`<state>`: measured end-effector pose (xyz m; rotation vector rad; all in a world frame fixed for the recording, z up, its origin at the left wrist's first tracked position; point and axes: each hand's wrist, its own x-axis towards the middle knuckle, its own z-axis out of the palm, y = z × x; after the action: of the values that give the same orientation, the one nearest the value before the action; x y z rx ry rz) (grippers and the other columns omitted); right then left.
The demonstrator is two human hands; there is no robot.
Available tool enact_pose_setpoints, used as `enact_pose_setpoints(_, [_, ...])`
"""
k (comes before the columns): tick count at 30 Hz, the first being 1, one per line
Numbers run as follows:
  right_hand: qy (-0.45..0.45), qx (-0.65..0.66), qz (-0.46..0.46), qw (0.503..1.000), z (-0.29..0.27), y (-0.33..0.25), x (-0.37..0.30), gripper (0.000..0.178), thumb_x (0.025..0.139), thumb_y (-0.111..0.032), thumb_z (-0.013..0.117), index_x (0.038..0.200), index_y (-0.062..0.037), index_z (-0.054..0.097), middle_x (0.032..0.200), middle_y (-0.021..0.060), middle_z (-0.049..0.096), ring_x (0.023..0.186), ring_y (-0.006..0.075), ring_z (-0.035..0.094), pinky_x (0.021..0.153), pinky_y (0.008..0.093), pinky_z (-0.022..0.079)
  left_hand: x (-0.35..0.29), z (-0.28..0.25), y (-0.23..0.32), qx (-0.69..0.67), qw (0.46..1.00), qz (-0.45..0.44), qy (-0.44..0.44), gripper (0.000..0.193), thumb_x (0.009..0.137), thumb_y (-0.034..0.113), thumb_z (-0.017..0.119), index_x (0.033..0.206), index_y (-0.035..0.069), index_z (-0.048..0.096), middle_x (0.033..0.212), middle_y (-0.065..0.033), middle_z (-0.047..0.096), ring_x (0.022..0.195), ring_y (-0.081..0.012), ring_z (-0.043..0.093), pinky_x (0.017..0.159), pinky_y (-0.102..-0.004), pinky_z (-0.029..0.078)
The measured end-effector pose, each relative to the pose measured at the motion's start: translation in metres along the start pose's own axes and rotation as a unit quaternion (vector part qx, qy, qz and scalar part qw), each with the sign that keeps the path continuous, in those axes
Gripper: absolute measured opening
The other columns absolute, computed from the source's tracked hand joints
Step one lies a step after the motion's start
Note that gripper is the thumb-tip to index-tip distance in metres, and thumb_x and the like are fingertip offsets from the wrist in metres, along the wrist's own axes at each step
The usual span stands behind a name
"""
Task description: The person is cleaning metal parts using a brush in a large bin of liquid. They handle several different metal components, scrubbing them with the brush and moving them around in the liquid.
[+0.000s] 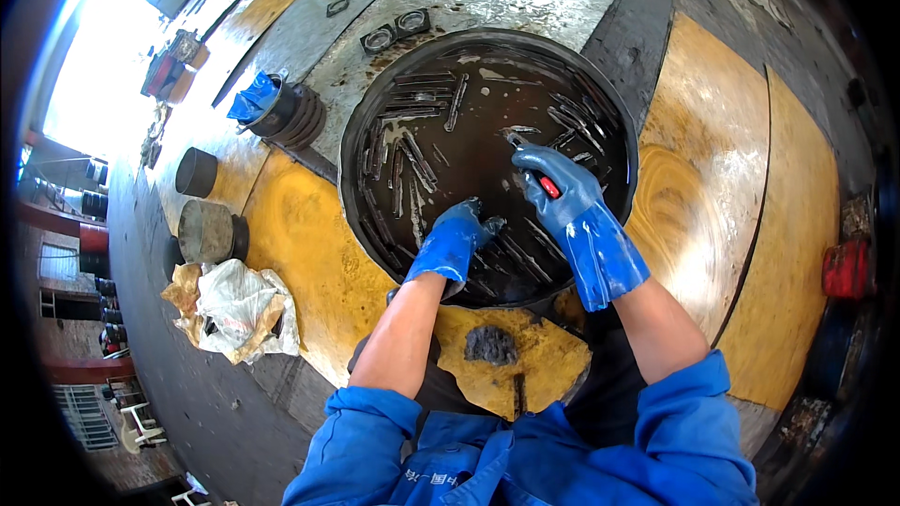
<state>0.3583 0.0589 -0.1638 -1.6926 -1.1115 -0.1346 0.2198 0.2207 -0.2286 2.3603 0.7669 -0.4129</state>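
Note:
A large round dark pan (349,164) in front of me holds murky brown liquid. Several narrow dark metal strips (457,101) lie around its inner edge, some wet and shiny. My gloved right hand (562,189) is closed around a tool with a red handle (549,187), whose short metal end (515,138) points up and left over the liquid. My gloved left hand (457,236) reaches over the near left part of the pan, close to more strips. Its thumb and fingers are slightly apart, with nothing visible between them. Both blue gloves are smeared.
Left of the pan stand a dark bucket with blue plastic (281,112), a grey can (204,231) and a white plastic bag (246,309). Two square metal parts (396,33) lie beyond the pan. A dark rag (490,345) sits on the yellow board before me. A red object (846,269) stands far right.

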Motion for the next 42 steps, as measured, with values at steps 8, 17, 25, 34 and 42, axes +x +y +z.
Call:
enact_pose_setpoints(8, [0.004, -0.003, 0.018, 1.000, -0.007, 0.001, -0.001, 0.029, 0.081, 0.001, 0.075, 0.108, -0.0099, 0.073, 0.114, 0.0127, 0.074, 0.104, 0.0316, 0.073, 0.088, 0.0403, 0.060, -0.020, -0.011, 0.017, -0.028, 0.999, 0.038, -0.019, 0.078, 0.095, 0.051, 0.068, 0.145, -0.006, 0.052, 0.146, -0.0289, 0.055, 0.139, -0.0399, 0.051, 0.116, -0.0433, 0.040])
enact_pose_setpoints(17, [0.027, 0.001, 0.020, 0.999, -0.015, 0.009, 0.002, 0.027, 0.082, 0.000, 0.074, 0.108, -0.0092, 0.073, 0.114, 0.0141, 0.074, 0.103, 0.0332, 0.073, 0.089, 0.0420, 0.060, -0.003, 0.005, 0.013, -0.150, 0.978, 0.145, 0.021, 0.067, 0.093, 0.040, 0.075, 0.141, -0.002, 0.057, 0.142, -0.0258, 0.060, 0.133, -0.0397, 0.057, 0.112, -0.0421, 0.045])
enact_pose_setpoints(25, [0.046, -0.017, 0.048, 0.998, -0.025, 0.007, 0.007, 0.020, 0.087, -0.009, 0.072, 0.107, -0.0111, 0.072, 0.108, 0.0122, 0.074, 0.099, 0.0344, 0.072, 0.086, 0.0414, 0.060, 0.014, -0.019, -0.004, 0.115, 0.955, 0.199, 0.185, 0.061, 0.081, 0.032, 0.077, 0.134, 0.008, 0.061, 0.134, -0.0182, 0.065, 0.127, -0.0376, 0.059, 0.110, -0.0492, 0.045])
enact_pose_setpoints(34, [0.100, -0.003, 0.030, 0.995, -0.030, 0.010, 0.009, 0.020, 0.085, -0.009, 0.072, 0.104, -0.0101, 0.073, 0.103, 0.0136, 0.075, 0.092, 0.0350, 0.073, 0.081, 0.0422, 0.060, 0.075, -0.034, -0.009, 0.573, 0.803, 0.163, -0.009, 0.036, 0.095, 0.023, 0.058, 0.128, 0.012, 0.070, 0.138, -0.0127, 0.066, 0.136, -0.0288, 0.055, 0.117, -0.0451, 0.035])
enact_pose_setpoints(42, [0.097, -0.015, 0.063, 0.993, -0.035, 0.008, 0.012, 0.018, 0.086, -0.009, 0.070, 0.104, -0.0116, 0.073, 0.100, 0.0120, 0.075, 0.088, 0.0350, 0.072, 0.079, 0.0427, 0.059, 0.100, -0.033, -0.009, 0.593, 0.798, 0.100, -0.038, 0.030, 0.096, 0.027, 0.055, 0.109, 0.017, 0.081, 0.116, -0.0077, 0.077, 0.111, -0.0279, 0.073, 0.102, -0.0468, 0.051])
